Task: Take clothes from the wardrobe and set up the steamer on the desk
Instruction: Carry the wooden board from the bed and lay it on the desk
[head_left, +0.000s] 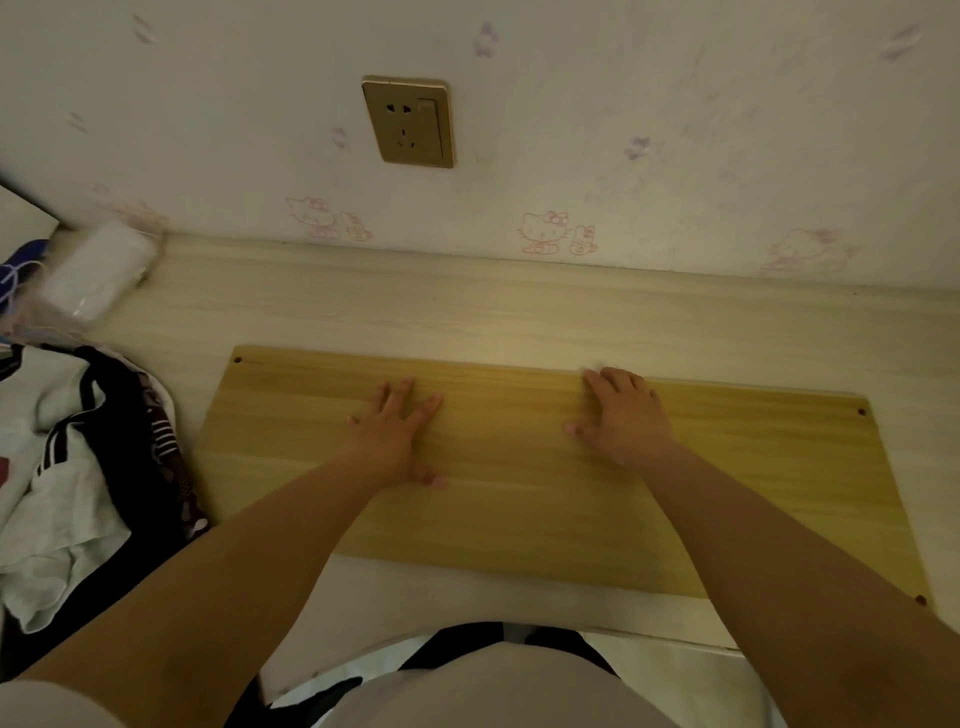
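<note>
Left hand (400, 431) and right hand (621, 415) lie flat, fingers straight, apart on a yellow board (519, 483) centred on the pale desk (467, 306). Clothes (78, 467) heaped at 9 o'clock. Plastic pack (98, 270) at 10, contents unclear. Socket (409, 122) on the wall (675, 130) at 12.

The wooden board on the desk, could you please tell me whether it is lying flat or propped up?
Lying flat. The wooden board rests on the desk, with the left hand and right hand on top.

Clothes pile (78, 467) beside board's (519, 493) left.
</note>
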